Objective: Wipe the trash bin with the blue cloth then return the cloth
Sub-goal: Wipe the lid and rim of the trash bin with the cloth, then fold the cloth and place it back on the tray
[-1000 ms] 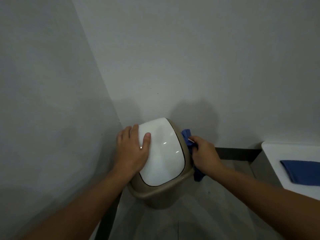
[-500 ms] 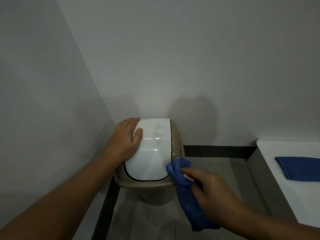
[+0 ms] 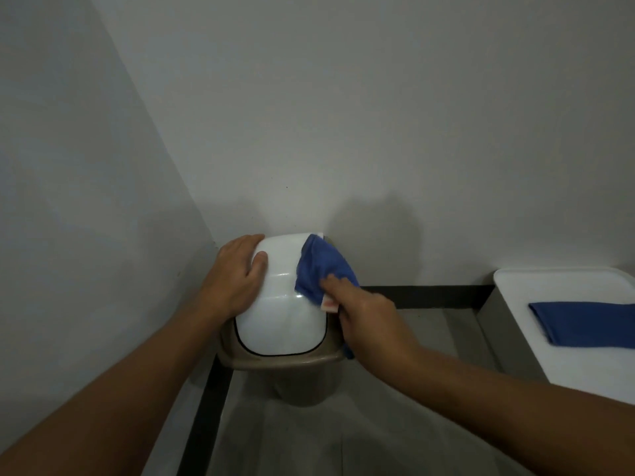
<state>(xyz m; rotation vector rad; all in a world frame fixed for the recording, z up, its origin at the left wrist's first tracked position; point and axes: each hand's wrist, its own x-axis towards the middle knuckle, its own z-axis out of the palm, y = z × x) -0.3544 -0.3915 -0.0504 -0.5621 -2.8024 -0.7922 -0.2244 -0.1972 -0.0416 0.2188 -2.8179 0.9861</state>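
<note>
A beige trash bin (image 3: 295, 379) with a white domed swing lid (image 3: 281, 317) stands in the corner of two walls. My left hand (image 3: 237, 276) lies flat on the lid's upper left side, thumb on the white surface. My right hand (image 3: 364, 314) grips a crumpled blue cloth (image 3: 321, 266) and presses it against the lid's upper right part. A small white and pink tag shows at the cloth's lower edge. A bit of the cloth hangs below my right hand beside the bin's rim.
A white surface (image 3: 563, 286) stands at the right, with a second folded blue cloth (image 3: 591, 322) lying on it. A dark baseboard (image 3: 429, 297) runs along the wall. The grey floor (image 3: 309, 441) spreads in front of the bin.
My right hand carried the cloth from the bin's right side, down past the front rim, then up onto the lid's upper right. The left hand stayed on the lid.
</note>
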